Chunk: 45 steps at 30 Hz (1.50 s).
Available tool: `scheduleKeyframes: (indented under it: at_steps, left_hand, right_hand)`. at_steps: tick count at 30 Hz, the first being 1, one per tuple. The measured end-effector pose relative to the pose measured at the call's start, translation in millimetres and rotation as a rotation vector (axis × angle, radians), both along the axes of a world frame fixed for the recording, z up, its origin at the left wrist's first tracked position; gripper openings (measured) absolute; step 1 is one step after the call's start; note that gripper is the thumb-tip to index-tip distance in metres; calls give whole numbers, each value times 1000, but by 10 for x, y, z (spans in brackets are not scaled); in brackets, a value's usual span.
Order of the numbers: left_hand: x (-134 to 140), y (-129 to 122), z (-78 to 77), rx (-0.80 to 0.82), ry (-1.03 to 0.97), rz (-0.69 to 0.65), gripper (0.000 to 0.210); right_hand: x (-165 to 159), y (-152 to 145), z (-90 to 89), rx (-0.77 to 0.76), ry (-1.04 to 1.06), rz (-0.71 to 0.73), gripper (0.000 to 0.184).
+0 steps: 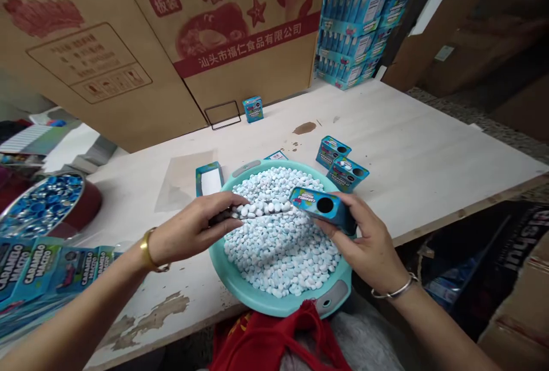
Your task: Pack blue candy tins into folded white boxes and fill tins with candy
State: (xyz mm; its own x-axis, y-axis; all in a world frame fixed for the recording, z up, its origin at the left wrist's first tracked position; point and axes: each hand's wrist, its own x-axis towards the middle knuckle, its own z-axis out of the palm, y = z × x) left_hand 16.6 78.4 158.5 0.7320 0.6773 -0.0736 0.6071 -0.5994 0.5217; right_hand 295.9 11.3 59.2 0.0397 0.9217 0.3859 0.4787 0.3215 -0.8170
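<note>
Over a teal candy basin (238,295) (catching spills, I'd guess), left hand (193,228) pinches loaded scoop (223,216), right hand (364,235) grips Caramelo box (309,202).

Smooth plastic basin (234,283), matt candies (283,251), glossy card box (306,202)

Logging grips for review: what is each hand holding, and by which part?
Left hand: a candy-loaded scoop, by its left end. Right hand: a blue box, by the end with the dark circle.
</note>
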Motion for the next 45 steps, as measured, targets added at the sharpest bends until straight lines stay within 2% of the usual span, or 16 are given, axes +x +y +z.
scheduleKeyframes:
  at_steps: [3, 7, 14, 17, 21, 25, 27, 29, 33, 36, 38, 41, 45]
  left_hand:
    - [88, 26, 239, 35, 65, -71, 24]
    - [244, 79, 425, 91, 200, -142, 26]
    - [539, 163, 793, 165, 465, -156, 17]
    - [661, 160, 875, 220, 537, -178, 10]
    - [751, 90, 910, 278, 563, -197, 9]
    - [600, 56, 921, 264, 467, -159, 17]
    - [405, 101, 829, 273, 422, -109, 19]
    - [171, 171, 604, 258, 444, -50, 19]
    - [-130, 249, -156, 157, 582, 41, 16]
    - [-25, 204, -690, 99, 530, 16, 17]
    - [167, 159, -925, 71, 456, -7, 18]
    - [449, 123, -1110, 35, 349, -20, 18]
    - [552, 121, -1160, -69, 216, -20, 17]
  right_hand:
    - [-67, 17, 29, 64, -116, 72, 38]
    - [-165, 36, 28, 92, -147, 138, 44]
    - [-228, 48, -7, 80, -110, 122, 43]
    - [-228, 51, -10, 74, -107, 112, 44]
    - [-235, 51, -13, 80, -105, 112, 44]
    - [-216, 47, -26, 91, -84, 97, 42]
    - [-182, 51, -39, 96, -63, 59, 39]
    - [-136, 63, -59, 82, -21, 3, 37]
    - [-66, 104, -116, 32, 74, -52, 37]
    - [-69, 128, -169, 7, 123, -55, 37]
    - [-90, 137, -211, -31, 168, -60, 38]
    - [-126, 150, -271, -95, 254, -61, 41]
    - [-154, 177, -283, -128, 363, -64, 43]
